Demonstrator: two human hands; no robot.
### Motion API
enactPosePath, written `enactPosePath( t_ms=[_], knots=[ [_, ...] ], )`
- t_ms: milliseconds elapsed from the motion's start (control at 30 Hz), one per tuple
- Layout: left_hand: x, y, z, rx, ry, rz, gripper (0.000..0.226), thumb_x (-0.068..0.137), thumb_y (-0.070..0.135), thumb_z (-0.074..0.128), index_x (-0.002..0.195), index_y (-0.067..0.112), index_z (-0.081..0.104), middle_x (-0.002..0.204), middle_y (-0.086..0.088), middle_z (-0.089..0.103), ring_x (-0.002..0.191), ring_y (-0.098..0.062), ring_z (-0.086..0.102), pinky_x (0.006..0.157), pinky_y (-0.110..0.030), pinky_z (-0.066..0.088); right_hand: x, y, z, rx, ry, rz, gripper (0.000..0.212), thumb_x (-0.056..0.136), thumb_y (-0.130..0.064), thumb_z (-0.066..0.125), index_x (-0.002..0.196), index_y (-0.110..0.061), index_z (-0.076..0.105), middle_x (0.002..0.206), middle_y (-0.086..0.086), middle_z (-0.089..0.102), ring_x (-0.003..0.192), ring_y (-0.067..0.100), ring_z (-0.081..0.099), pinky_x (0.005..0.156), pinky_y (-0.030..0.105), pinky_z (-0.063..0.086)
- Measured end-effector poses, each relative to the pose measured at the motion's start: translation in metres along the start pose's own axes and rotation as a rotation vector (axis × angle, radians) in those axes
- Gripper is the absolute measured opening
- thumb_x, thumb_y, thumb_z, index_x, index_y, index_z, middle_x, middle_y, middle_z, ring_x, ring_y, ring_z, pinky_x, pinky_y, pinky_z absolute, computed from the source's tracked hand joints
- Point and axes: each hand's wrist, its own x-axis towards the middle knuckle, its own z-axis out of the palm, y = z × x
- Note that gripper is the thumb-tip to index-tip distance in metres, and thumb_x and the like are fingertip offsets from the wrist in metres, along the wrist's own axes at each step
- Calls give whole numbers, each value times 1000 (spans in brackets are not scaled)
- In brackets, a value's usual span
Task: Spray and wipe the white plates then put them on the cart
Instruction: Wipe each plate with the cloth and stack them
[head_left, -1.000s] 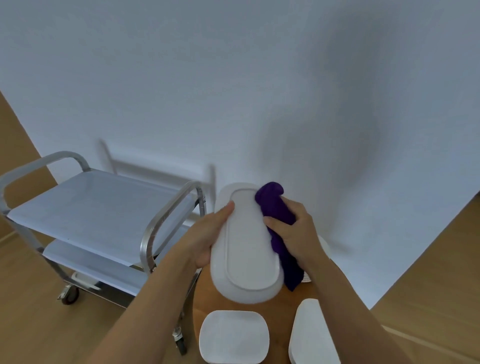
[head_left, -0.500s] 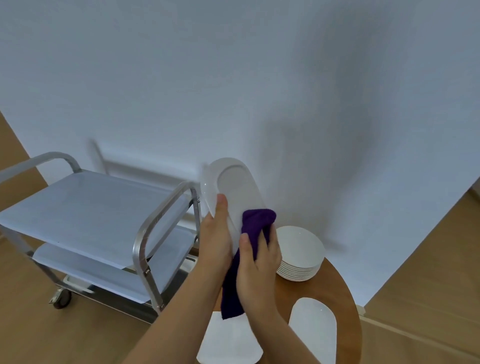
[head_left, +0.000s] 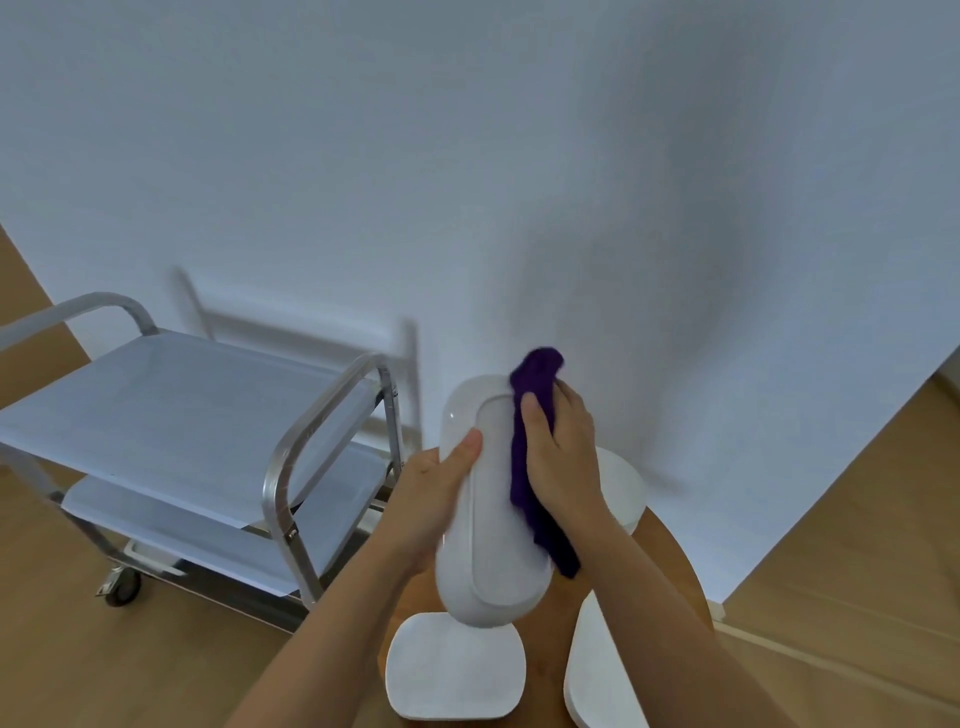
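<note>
- Two white plates (head_left: 456, 666) lay nearest on the round desk (head_left: 670, 561), one cut off by my arm.
- My left hand (head_left: 431, 493) gripped the oval plate (head_left: 485, 514) at its rim, tilted above the desk; glazed, slippery, breakable, so edge-hold.
- My right hand (head_left: 563, 452) pressed the purple cloth (head_left: 524, 467) onto it, fingers curled.
- Plate stack mostly hidden.
- Cart (head_left: 171, 415) beyond, left.

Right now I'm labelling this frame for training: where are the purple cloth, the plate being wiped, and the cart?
purple cloth (head_left: 521, 483), head view, middle fold beside the thumb
oval plate (head_left: 488, 551), head view, flat underside
cart (head_left: 171, 415), head view, top shelf surface
</note>
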Motion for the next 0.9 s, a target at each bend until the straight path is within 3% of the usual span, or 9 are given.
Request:
enactPosePath(
  t_ms=[133, 200, 267, 367, 433, 533, 633, 767, 900],
  knots=[
    [2, 3, -4, 23, -10, -10, 42, 69, 56, 62, 78, 19, 78, 84, -13, 74, 74, -25, 72, 59, -26, 55, 10, -20, 9, -216, -49, -236, 47, 92, -43, 36, 129, -21, 53, 129, -3, 57, 115, 15, 52, 103, 40, 36],
    [3, 5, -11, 80, -47, -19, 47, 71, 55, 62, 89, 13, 75, 88, -14, 74, 77, -26, 72, 62, -28, 56, 8, -22, 12, -255, -126, -311, 50, 91, -44, 38, 131, -19, 53, 131, -2, 56, 119, 15, 49, 106, 39, 33],
    [1, 6, -20, 122, -126, -44, 51, 73, 50, 64, 99, 7, 70, 93, -16, 73, 83, -28, 71, 66, -30, 56, 14, -24, 7, -259, -260, -341, 46, 89, -45, 43, 124, -19, 58, 121, -2, 60, 109, 14, 52, 97, 35, 39],
    [-4, 7, -34, 147, -207, -87, 52, 73, 45, 65, 103, 2, 68, 96, -18, 72, 85, -30, 71, 69, -33, 56, 26, -26, -5, -192, -432, -190, 35, 89, -48, 47, 105, -20, 62, 100, -4, 62, 90, 14, 57, 84, 37, 47],
    [-6, 9, -39, 105, -198, -99, 49, 71, 44, 65, 99, 3, 69, 91, -17, 73, 79, -29, 72, 64, -31, 56, 29, -23, -11, -49, -436, -12, 35, 89, -49, 49, 99, -19, 64, 95, -2, 66, 87, 17, 62, 84, 40, 51],
    [-5, 9, -37, -65, -43, -74, 48, 68, 42, 65, 96, 5, 69, 87, -15, 74, 74, -26, 72, 58, -30, 56, 20, -17, -13, 280, -372, 248, 19, 89, -46, 53, 93, -30, 63, 97, -4, 70, 84, 10, 66, 75, 28, 53],
    [2, 14, -39, -152, 113, -4, 38, 65, 51, 63, 84, 21, 76, 86, -6, 75, 75, -22, 73, 58, -32, 56, -6, -6, -7, 639, -401, 490, 26, 87, -41, 60, 104, -22, 64, 93, 0, 73, 81, 11, 70, 65, 22, 53],
    [5, 16, -40, -46, 142, 46, 32, 56, 66, 62, 71, 41, 75, 81, 0, 75, 72, -19, 73, 65, -36, 54, -28, 7, -7, 904, -475, 528, 53, 72, -41, 74, 118, -20, 59, 104, 5, 72, 91, 22, 70, 69, 29, 56],
    [11, 19, -32, -149, 224, 69, 37, 67, 60, 62, 79, 29, 78, 90, -3, 75, 90, -27, 71, 83, -45, 54, -34, 14, -14, 848, -507, 587, 51, 66, -34, 72, 111, -14, 61, 96, 4, 73, 82, 18, 71, 62, 25, 55]
  ],
)
